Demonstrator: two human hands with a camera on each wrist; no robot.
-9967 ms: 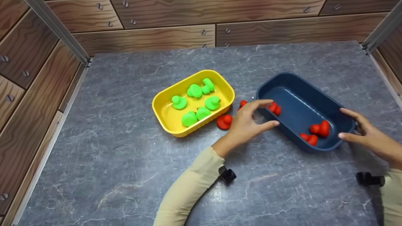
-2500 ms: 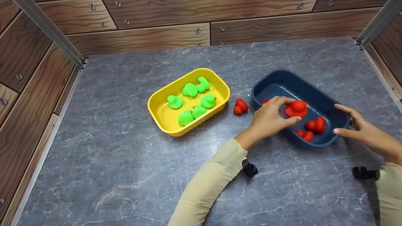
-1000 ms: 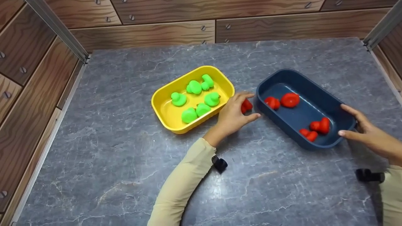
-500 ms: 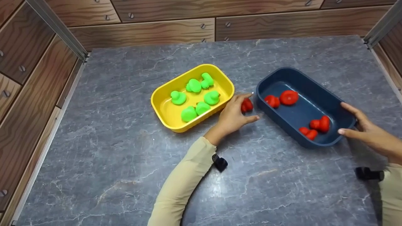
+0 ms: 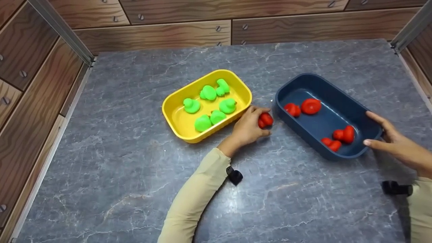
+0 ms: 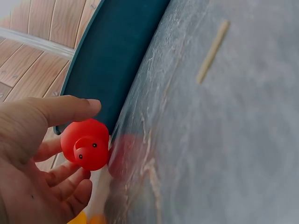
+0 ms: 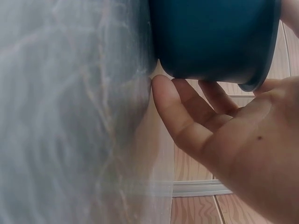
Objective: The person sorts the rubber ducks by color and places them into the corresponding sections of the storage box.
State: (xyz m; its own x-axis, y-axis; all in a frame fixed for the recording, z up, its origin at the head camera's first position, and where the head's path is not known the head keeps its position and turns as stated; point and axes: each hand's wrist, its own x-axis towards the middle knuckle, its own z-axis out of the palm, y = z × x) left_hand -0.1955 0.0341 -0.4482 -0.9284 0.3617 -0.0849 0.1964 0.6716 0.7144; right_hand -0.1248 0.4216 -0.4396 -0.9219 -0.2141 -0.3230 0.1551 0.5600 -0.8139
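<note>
Beside the yellow tub, my left hand [image 5: 248, 128] has its fingers curled round a red rubber duck [image 5: 266, 120] on the tabletop. In the left wrist view the duck's face [image 6: 88, 148] points toward the camera, thumb above it and fingers behind and below. My right hand [image 5: 396, 145] holds the near right end of the dark blue tub [image 5: 337, 89], two fingertips over its rim. The right wrist view shows other fingers [image 7: 180, 112] against the tub's outer wall. Several red ducks [image 5: 311, 106] lie inside this tub.
A yellow tub [image 5: 177, 123] with several green rubber ducks [image 5: 191, 105] stands left of the left hand. The grey marbled tabletop [image 5: 118, 162] is bordered by wood-patterned walls [image 5: 168, 35] at the back and sides.
Earlier, the left hand carried another red duck over the blue tub; that duck now lies inside. The left hand went back left, closed round the remaining duck and shifted it slightly nearer.
</note>
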